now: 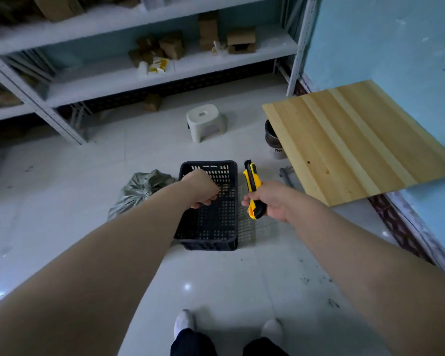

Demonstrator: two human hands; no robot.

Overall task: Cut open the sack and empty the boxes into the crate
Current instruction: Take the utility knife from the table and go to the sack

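Note:
A black perforated plastic crate [216,227] sits on the white tiled floor with nothing inside. Just left of it lies a grey tied sack [139,191], partly hidden by my left forearm. My left hand [201,188] hovers above the crate's far left part with the fingers curled in and nothing visible in them. My right hand [272,200] is to the right of the crate. It grips a yellow and black utility knife [253,187] that points away from me; no blade shows.
A wooden board [357,140] juts out at the right over a dark pot [270,136]. A small white stool [206,122] stands beyond the crate. Grey metal shelving [165,73] at the back holds cardboard boxes [159,47]. My feet [185,322] are near the bottom edge.

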